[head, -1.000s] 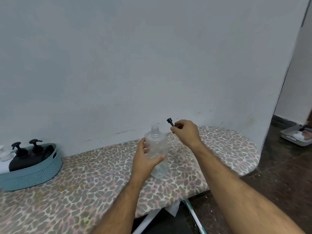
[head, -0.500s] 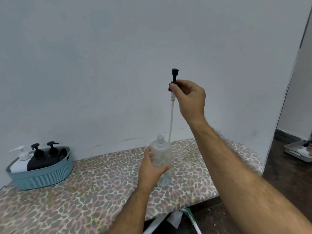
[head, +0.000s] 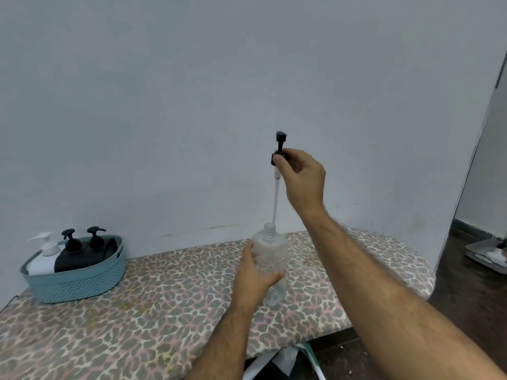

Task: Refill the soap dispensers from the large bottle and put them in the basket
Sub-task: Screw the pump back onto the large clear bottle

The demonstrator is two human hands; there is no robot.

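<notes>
A clear plastic bottle [head: 272,253] stands upright on the leopard-print ironing board [head: 153,305], and my left hand [head: 253,278] grips its body. My right hand [head: 300,178] pinches the collar of a black pump head [head: 279,145] high above the bottle. The pump's white tube [head: 275,204] hangs down with its tip at the bottle's open neck. A teal basket [head: 74,283] at the board's left end holds a white dispenser [head: 44,255] and two black dispensers [head: 79,252].
A plain wall rises close behind the board. Dark floor lies to the right, where a grey tray [head: 487,253] sits beyond a doorway. The board's white legs [head: 285,360] show under its front edge.
One second ago my right hand held the pump low beside the bottle's neck. It then rose high, and now the tube's tip has shifted over the bottle's mouth.
</notes>
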